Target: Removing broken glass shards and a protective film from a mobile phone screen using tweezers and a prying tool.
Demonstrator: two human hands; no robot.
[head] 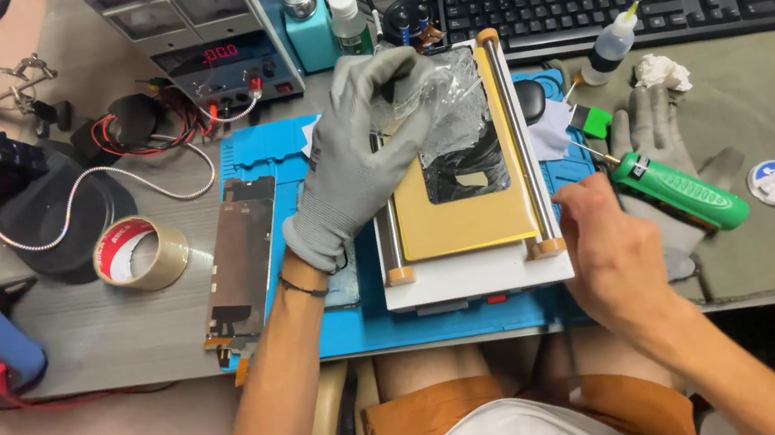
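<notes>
The gloved left hand [354, 157] pinches a crinkled clear film [452, 102] above the yellow heating plate [462, 207], mid-desk. The bare right hand [615, 256], fingers closed, grips a green screwdriver [677, 192] just right of it.

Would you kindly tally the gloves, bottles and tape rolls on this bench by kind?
Gloves: 2, one on the left hand, one lying under the green tool
Bottles: 3, teal, white-capped, dropper
Tape rolls: 1
Total: 6
</notes>
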